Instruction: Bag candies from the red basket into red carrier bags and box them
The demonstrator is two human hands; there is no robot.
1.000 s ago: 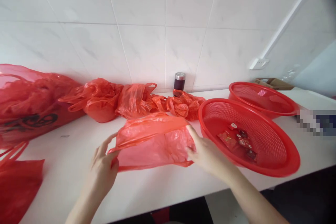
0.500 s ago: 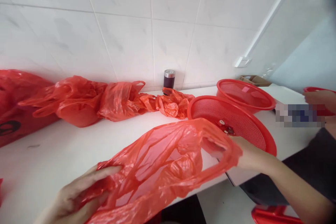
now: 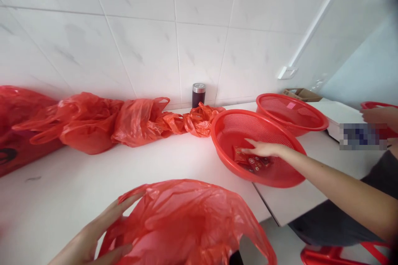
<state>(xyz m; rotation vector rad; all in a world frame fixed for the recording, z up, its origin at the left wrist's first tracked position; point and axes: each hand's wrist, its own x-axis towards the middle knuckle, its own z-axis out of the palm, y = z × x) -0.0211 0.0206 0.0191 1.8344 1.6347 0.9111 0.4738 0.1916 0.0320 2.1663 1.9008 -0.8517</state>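
Observation:
My left hand point(image 3: 93, 236) grips the near-left edge of a crumpled red plastic bag point(image 3: 186, 223), thumb under and fingers over; the bag hangs at the front edge of the white counter point(image 3: 149, 165). My right hand point(image 3: 261, 148) reaches into a red mesh basket point(image 3: 230, 126) with its fingers stretched out, fingertips resting on several small red packets point(image 3: 251, 162) at the bottom. I see nothing gripped in that hand.
More red plastic bags point(image 3: 124, 120) lie in a row along the tiled wall, a large one point(image 3: 18, 132) at far left. A dark flask point(image 3: 198, 94) stands behind them. A second red basket point(image 3: 292, 112) sits further right. Another person's hand point(image 3: 377, 116) is at the right edge.
My right hand has let go of the bag's handle and moved right into the basket onto the packets. The bag has dropped lower toward me, held only by my left hand.

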